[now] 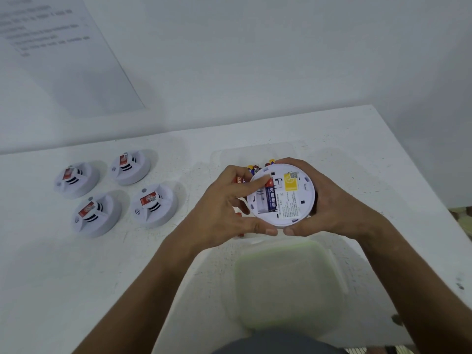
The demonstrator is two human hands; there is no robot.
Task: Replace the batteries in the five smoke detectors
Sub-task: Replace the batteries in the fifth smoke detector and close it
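Both hands cradle an upturned smoke detector [281,195] above the white table [357,139]: right hand [329,203] wrapped around its rim, left hand [229,208] gripping the edge, a finger on the blue battery [270,198] seated inside.

A smooth, matt white plastic is seen on the round smoke detector [281,195] — its yellow label [290,184] glossy. The white speckled table [357,139] is matt; the translucent green-rimmed plastic lid [286,282] is frosted.
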